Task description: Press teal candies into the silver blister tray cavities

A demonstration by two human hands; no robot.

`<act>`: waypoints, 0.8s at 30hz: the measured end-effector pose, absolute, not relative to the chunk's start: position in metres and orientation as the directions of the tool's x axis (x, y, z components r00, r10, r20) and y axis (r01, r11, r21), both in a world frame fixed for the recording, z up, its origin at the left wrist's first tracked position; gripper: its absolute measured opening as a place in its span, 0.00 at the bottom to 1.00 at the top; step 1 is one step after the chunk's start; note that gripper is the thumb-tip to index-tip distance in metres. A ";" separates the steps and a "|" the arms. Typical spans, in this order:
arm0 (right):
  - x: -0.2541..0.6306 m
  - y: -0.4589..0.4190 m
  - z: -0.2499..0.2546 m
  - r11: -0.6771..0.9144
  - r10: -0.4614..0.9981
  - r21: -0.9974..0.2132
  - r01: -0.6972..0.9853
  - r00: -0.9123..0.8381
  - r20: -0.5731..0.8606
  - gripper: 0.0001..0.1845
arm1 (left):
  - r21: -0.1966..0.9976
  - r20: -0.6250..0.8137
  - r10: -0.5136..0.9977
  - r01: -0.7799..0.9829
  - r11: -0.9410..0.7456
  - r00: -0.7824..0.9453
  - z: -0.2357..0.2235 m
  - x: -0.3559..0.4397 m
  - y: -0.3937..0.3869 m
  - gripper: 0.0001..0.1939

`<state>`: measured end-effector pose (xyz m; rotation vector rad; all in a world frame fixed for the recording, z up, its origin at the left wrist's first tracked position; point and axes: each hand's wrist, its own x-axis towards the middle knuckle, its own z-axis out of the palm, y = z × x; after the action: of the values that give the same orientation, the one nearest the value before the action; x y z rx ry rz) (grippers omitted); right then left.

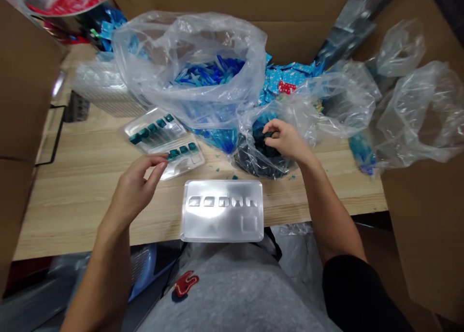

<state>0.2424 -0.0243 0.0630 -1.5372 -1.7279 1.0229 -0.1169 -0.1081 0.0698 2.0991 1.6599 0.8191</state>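
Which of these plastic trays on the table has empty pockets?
The silvery tray lying nearest the person: its row of five small pockets shows nothing inside, while the clear trays by the left hand hold teal pieces.

Silver blister tray (222,225) on wooden table (83,211)

Pale wood-grain counter (85,216) walled by cardboard
Brown cardboard panels (426,235) at 3 o'clock, more cardboard (25,80) at 9 o'clock and (290,18) at 12 o'clock; blue plastic object (145,269) below, around 7 o'clock.
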 end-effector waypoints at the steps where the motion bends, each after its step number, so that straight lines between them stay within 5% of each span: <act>1: 0.245 -0.026 0.064 0.008 0.990 -0.892 0.452 -0.127 -0.056 0.11 | 0.611 0.223 0.962 0.747 -0.264 0.158 0.075 -0.110 -0.106 0.11; 6: 0.250 -0.037 0.070 -0.119 0.989 -0.989 0.084 -0.077 -0.126 0.14 | 0.721 0.227 0.938 0.602 -0.343 0.263 0.098 -0.062 -0.091 0.13; 12: 0.243 -0.041 0.080 -0.235 0.971 -0.937 -0.258 -0.109 -0.213 0.15 | 0.815 0.246 0.820 0.347 -0.464 0.517 0.118 0.016 -0.037 0.16; 18: 0.238 -0.048 0.089 -0.255 0.967 -0.877 -0.407 -0.120 -0.225 0.14 | 0.820 0.081 0.661 0.327 -0.469 0.746 0.106 0.067 0.014 0.24; 24: 0.238 -0.050 0.084 -0.267 0.963 -0.868 -0.419 -0.087 -0.255 0.14 | 0.958 -0.017 0.760 0.229 -0.174 0.650 0.104 0.064 0.015 0.19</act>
<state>0.2376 -0.0500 0.0838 -1.0414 -0.7518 1.6016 0.0645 0.0150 0.1036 1.7230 0.8071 0.5778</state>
